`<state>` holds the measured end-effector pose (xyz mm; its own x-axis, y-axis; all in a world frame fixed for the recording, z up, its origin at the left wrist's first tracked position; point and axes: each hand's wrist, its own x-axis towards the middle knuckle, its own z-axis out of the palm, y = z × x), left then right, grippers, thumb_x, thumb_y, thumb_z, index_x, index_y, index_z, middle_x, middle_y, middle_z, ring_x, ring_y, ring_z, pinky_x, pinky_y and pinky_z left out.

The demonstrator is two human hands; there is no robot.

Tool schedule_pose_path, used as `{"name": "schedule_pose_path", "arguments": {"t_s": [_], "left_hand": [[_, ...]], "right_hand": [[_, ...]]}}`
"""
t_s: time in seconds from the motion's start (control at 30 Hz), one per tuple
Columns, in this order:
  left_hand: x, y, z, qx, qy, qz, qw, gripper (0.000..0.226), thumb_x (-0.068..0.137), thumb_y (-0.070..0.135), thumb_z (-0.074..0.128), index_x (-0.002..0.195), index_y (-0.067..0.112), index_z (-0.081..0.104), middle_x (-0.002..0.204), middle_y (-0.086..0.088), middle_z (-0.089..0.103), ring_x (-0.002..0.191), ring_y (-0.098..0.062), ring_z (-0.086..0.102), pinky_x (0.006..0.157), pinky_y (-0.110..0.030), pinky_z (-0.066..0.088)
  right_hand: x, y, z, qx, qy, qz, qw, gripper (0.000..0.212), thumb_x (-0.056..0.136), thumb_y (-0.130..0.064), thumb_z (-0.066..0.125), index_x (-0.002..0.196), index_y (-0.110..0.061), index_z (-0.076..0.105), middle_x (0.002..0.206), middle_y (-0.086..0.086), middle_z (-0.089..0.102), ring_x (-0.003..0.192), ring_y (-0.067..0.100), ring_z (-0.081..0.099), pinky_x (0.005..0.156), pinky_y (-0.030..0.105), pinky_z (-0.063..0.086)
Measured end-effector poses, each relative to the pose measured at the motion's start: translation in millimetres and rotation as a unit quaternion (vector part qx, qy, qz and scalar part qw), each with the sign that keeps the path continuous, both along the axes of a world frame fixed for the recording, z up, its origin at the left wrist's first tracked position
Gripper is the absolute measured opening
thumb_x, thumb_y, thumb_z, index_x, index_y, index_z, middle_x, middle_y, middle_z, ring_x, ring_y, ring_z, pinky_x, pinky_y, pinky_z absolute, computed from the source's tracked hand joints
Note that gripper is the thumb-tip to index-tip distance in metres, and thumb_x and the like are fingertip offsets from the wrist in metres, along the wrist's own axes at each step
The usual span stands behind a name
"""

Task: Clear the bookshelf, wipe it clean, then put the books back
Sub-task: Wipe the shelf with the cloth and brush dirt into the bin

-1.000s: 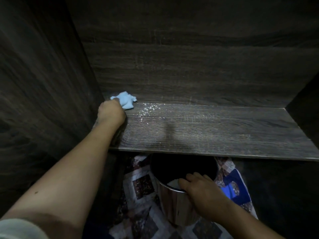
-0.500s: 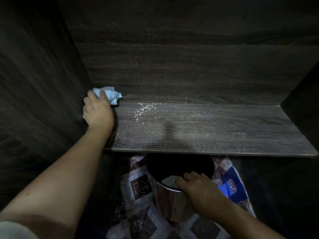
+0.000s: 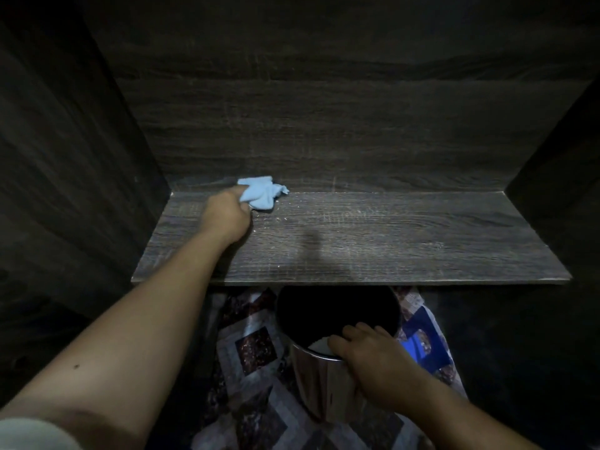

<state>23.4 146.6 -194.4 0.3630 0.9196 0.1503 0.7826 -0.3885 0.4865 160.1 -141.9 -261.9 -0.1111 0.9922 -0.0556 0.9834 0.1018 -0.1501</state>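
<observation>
Wiping step. Left hand (image 3: 227,216), fingers curled round a bunched blue cloth (image 3: 261,194), presses it on the shelf (image 3: 406,248); pale crumbs (image 3: 279,219) lie just right of the fingers. Right hand (image 3: 370,362) grips the bin (image 3: 318,384) rim below. Next move, probably: sweep crumbs forward into the bin

A shiny metal bin (image 3: 321,393) is being shown standing upright in the lower middle of the view, its open mouth being seen as a dark round hollow. Something pale and white (image 3: 319,345) is being glimpsed just inside its near rim; its nature cannot be told. A patchwork rug (image 3: 256,352) of grey, white and dark speckled squares is being covered in part by the bin, with a bright blue patch (image 3: 422,347) being shown just to the right. Dark floor (image 3: 519,352) is being seen beyond the rug.
</observation>
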Motion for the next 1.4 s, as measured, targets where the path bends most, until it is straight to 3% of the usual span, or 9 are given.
{"name": "schedule_pose_path", "arguments": {"t_s": [0.1,0.23,0.4,0.53,0.67,0.83,0.93,1.1,1.4], "left_hand": [[16.1,-2.2,0.4,-0.018,0.024,-0.099,0.995,0.041,0.091,0.008,0.046,0.128,0.019,0.06,0.128,-0.012,0.061,0.116,-0.032,0.054,0.096,-0.032,0.04],[20.1,-2.3,18.4,-0.075,-0.012,-0.136,0.988,0.036,0.093,0.005,0.046,0.121,0.02,0.064,0.118,-0.005,0.066,0.11,-0.023,0.058,0.084,-0.023,0.04],[8.7,13.4,34.4,0.103,-0.067,-0.097,0.988,0.043,0.086,0.0,0.05,0.124,0.016,0.064,0.119,-0.013,0.064,0.11,-0.031,0.056,0.096,-0.032,0.041],[0.2,16.4,13.8,0.171,0.014,-0.039,0.984,0.041,0.083,0.006,0.052,0.121,0.015,0.065,0.108,-0.018,0.061,0.098,-0.041,0.053,0.089,-0.043,0.045],[-11.5,13.5,0.7,0.061,0.147,0.09,0.983,0.042,0.086,0.015,0.05,0.128,0.021,0.056,0.125,-0.017,0.053,0.119,-0.035,0.043,0.103,-0.041,0.035],[-13.8,15.5,12.3,-0.03,0.216,0.004,0.976,0.046,0.095,0.025,0.042,0.14,0.017,0.044,0.142,-0.017,0.044,0.133,-0.03,0.034,0.109,-0.038,0.034],[-11.5,7.0,11.2,-0.019,0.215,-0.03,0.976,0.046,0.096,0.028,0.042,0.14,0.014,0.046,0.139,-0.02,0.044,0.125,-0.032,0.044,0.104,-0.034,0.038],[4.9,-23.3,11.9,-0.01,0.22,-0.061,0.974,0.048,0.097,0.026,0.044,0.145,0.024,0.04,0.142,-0.019,0.032,0.118,-0.036,0.051,0.099,-0.039,0.041],[20.2,-33.5,17.1,-0.025,0.18,-0.125,0.975,0.044,0.096,0.022,0.046,0.139,0.027,0.049,0.129,-0.015,0.044,0.116,-0.032,0.05,0.094,-0.031,0.039]], "right_hand": [[1.2,0.9,-0.4,0.011,0.0,0.001,1.0,0.038,0.053,-0.023,0.063,0.089,-0.029,0.056,0.072,-0.006,0.058,0.064,0.017,0.06,0.048,0.029,0.044],[1.7,0.2,-0.8,0.022,-0.006,0.028,0.999,0.047,0.05,-0.026,0.072,0.091,-0.032,0.05,0.072,-0.009,0.057,0.064,0.014,0.059,0.048,0.027,0.044],[3.8,3.3,1.2,0.029,-0.02,0.015,0.999,0.039,0.053,-0.024,0.06,0.089,-0.031,0.047,0.07,-0.01,0.056,0.063,0.013,0.058,0.049,0.027,0.044],[3.3,4.1,8.7,-0.025,-0.016,-0.002,1.0,0.038,0.082,-0.012,0.047,0.119,-0.022,0.051,0.108,0.004,0.057,0.102,0.026,0.052,0.08,0.039,0.041],[4.2,4.3,5.2,-0.037,-0.02,-0.007,0.999,0.032,0.07,-0.018,0.058,0.101,-0.024,0.058,0.087,-0.001,0.061,0.081,0.023,0.06,0.063,0.035,0.045],[3.8,3.9,8.6,-0.028,-0.014,-0.016,0.999,0.032,0.091,-0.019,0.048,0.123,-0.021,0.05,0.115,0.006,0.056,0.109,0.029,0.049,0.085,0.037,0.036],[3.2,2.2,9.8,-0.026,0.0,-0.018,1.0,0.031,0.087,-0.017,0.049,0.117,-0.02,0.053,0.11,0.008,0.058,0.105,0.031,0.053,0.082,0.038,0.038],[-1.2,2.5,11.7,-0.042,-0.016,-0.015,0.999,0.031,0.094,-0.019,0.047,0.125,-0.021,0.046,0.119,0.006,0.052,0.113,0.028,0.046,0.088,0.037,0.034],[-0.2,0.5,13.8,-0.049,-0.005,-0.018,0.999,0.03,0.095,-0.022,0.047,0.125,-0.02,0.048,0.119,0.007,0.053,0.112,0.028,0.047,0.088,0.037,0.034]]}}
